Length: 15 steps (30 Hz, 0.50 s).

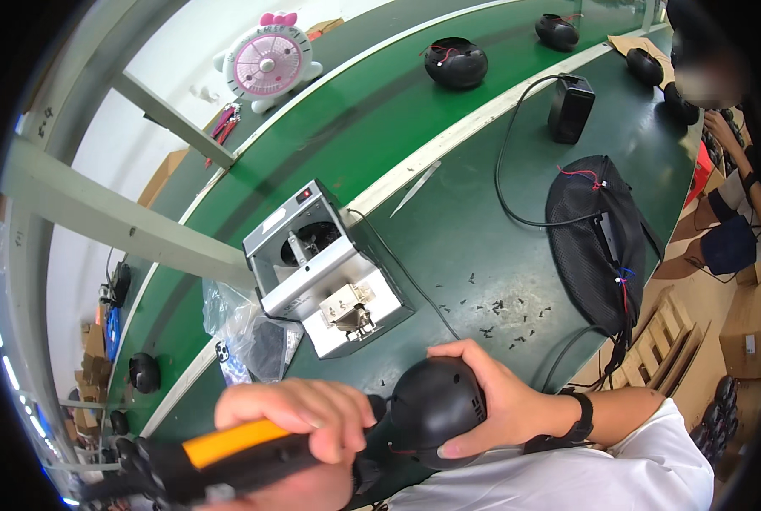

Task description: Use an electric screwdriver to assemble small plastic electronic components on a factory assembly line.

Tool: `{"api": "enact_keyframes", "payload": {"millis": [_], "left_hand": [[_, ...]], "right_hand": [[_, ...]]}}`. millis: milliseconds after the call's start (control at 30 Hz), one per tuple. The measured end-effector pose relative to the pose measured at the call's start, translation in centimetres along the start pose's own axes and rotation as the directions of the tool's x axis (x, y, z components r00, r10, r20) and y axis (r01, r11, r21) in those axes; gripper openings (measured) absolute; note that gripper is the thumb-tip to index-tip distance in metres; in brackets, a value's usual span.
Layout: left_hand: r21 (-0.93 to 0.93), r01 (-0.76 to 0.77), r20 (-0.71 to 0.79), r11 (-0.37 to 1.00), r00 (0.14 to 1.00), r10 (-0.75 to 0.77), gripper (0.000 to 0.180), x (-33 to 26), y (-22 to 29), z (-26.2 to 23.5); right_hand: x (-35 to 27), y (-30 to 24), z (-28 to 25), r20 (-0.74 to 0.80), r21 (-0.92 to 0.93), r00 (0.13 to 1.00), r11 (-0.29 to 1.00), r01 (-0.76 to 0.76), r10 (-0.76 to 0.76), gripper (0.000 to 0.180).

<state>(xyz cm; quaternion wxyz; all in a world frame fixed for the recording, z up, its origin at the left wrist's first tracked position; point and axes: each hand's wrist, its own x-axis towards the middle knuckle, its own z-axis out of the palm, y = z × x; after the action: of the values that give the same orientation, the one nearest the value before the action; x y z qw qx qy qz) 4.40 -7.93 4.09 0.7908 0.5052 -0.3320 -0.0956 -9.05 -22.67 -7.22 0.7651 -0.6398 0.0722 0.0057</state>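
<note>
My right hand (508, 400) grips a round black plastic housing (436, 404) near the table's front edge, with the thumb low on it and the fingers along its far side. My left hand (299, 426) is wrapped around a black and orange power screwdriver (235, 444), lying roughly level. Its black nose points right, close beside the housing; I cannot tell whether they touch. The screwdriver's far-left end is blurred. Beyond my hands stands a grey metal screw feeder (312, 268). Small dark screws (499, 307) lie scattered to its right.
A black mesh pouch (589, 238) and a cabled black box (572, 111) sit at right. Clear plastic bags (265, 341) lie left of the feeder. Behind runs a green conveyor (355, 128) carrying round housings (455, 64). A metal post (133, 217) crosses the left. Another person (734, 187) is at far right.
</note>
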Motion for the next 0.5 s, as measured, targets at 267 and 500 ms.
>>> {"api": "enact_keyframes", "payload": {"millis": [267, 500], "left_hand": [[-0.004, -0.170, 0.074, 0.986, 0.983, 0.169, 0.079, -4.0, -2.0, -1.1], [-0.009, -0.127, 0.504, 0.992, 0.856, 0.114, 0.058, 0.6, -1.4, -1.8]], "right_hand": [[0.0, -0.7, 0.3, -0.055, -0.133, 0.998, 0.991, 0.031, -0.038, 0.106], [0.1, -0.9, 0.0, -0.023, -0.153, 1.000, 0.988, 0.017, -0.021, 0.107]]}}
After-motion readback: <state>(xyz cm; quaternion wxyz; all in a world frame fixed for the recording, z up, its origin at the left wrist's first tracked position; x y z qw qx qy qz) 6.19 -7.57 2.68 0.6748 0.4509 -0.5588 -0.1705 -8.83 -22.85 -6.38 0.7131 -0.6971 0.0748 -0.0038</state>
